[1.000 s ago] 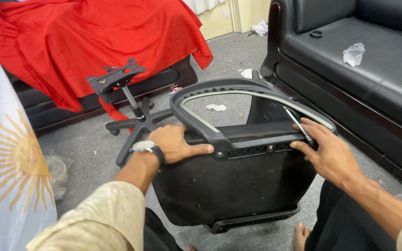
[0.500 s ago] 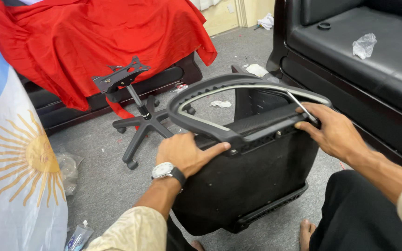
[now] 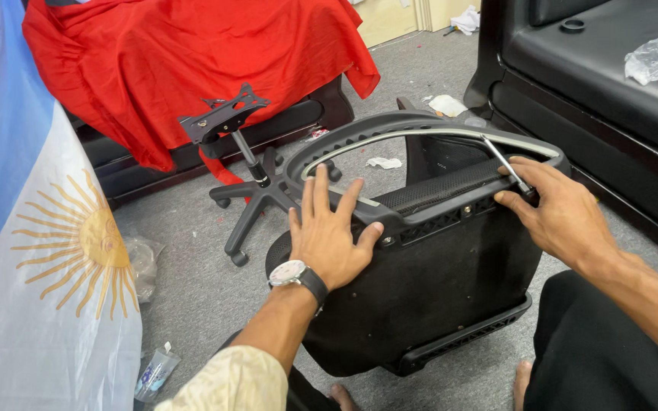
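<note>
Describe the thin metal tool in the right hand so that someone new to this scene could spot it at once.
Start at the black chair seat standing on edge on the grey carpet, its mesh backrest frame behind it. At the seat's top right edge lies the right hand. The metal rod slants up from its fingers: the only slim, shiny silver thing among black parts.

Home living room, black leather sofa (image 3: 611,99), grey carpet floor (image 3: 192,289), red-draped couch (image 3: 192,61)

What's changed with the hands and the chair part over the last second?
The left hand opened from gripping the armrest to lying flat on the chair seat. The right hand kept pinching the hex key at the bracket. The chair base stayed put.
</note>
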